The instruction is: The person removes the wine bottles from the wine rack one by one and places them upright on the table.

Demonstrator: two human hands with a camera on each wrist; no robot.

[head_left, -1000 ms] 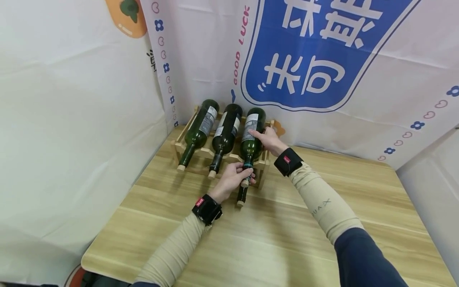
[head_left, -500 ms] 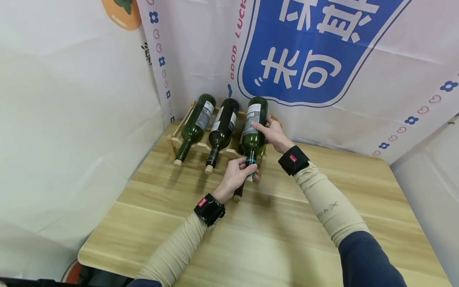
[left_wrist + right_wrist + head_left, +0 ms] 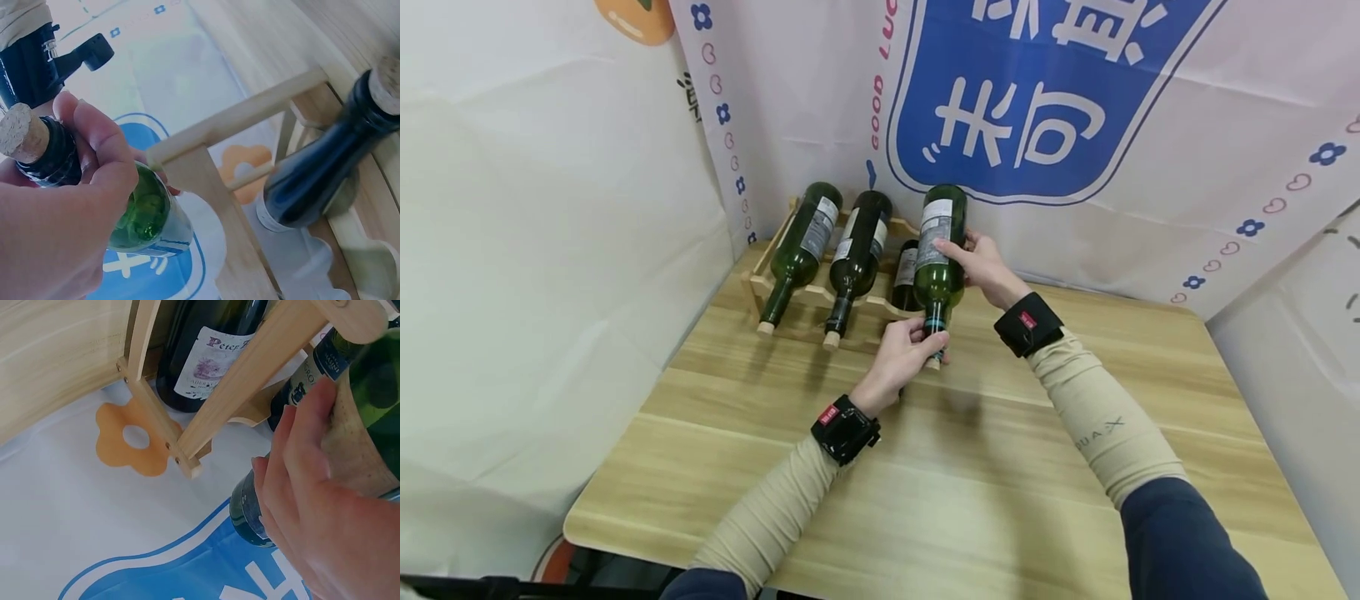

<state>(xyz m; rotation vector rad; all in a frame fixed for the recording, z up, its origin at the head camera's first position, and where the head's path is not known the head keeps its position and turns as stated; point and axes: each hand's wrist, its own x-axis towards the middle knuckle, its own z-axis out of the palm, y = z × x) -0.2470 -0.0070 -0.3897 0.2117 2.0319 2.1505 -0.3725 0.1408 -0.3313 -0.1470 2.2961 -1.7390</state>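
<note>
Both hands hold a green wine bottle (image 3: pixel 938 287) with a pale label and a cork, its neck towards the person. My left hand (image 3: pixel 901 360) grips the dark neck just behind the cork (image 3: pixel 24 132). Around the labelled body curls my right hand (image 3: pixel 988 268), thumb on top. The bottle is at the right end of the wooden rack (image 3: pixel 816 293), raised above it. Two more corked bottles, a green one (image 3: pixel 797 254) and a darker one (image 3: pixel 856 265), lie on the top tier. A dark bottle (image 3: pixel 906 279) lies lower in the rack, partly hidden by my left hand.
The rack stands on a wood-grain table (image 3: pixel 1037 467), close against a white printed backdrop (image 3: pixel 820 108) with a blue sign. Another white sheet (image 3: pixel 550 250) hangs along the left side. Table surface extends in front and to the right.
The hands have lifted the right-hand bottle off the top tier and shifted it to the right. The lower bottle's label has come into view. The head view has tilted slightly down.
</note>
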